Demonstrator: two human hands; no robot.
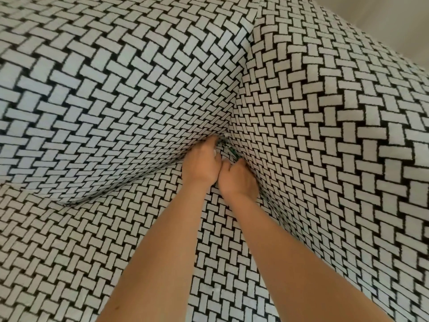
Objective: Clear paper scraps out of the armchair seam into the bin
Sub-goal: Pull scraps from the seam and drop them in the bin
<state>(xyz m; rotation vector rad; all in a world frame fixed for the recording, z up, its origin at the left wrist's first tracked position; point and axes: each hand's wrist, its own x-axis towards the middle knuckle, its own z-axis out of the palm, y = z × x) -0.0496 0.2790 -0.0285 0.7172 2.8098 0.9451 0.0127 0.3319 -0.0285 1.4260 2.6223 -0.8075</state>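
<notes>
The armchair (116, 101) is covered in black-and-white basket-weave fabric. Both my hands are at the corner seam where the seat, back and right arm meet. My left hand (200, 163) reaches its fingers into the gap, and a small white paper scrap (215, 153) shows under its curled thumb. Touching it on the right, my right hand (239, 180) has its fingers curled with the tips buried in the seam. More paper scraps (228, 149), white with green marks, stick out of the crack just beyond both hands. No bin is in view.
The seat cushion (69, 252) spreads out below and left of my forearms. The padded right arm (325, 135) rises close beside my right hand. A pale wall or floor (394, 24) shows at the top right corner.
</notes>
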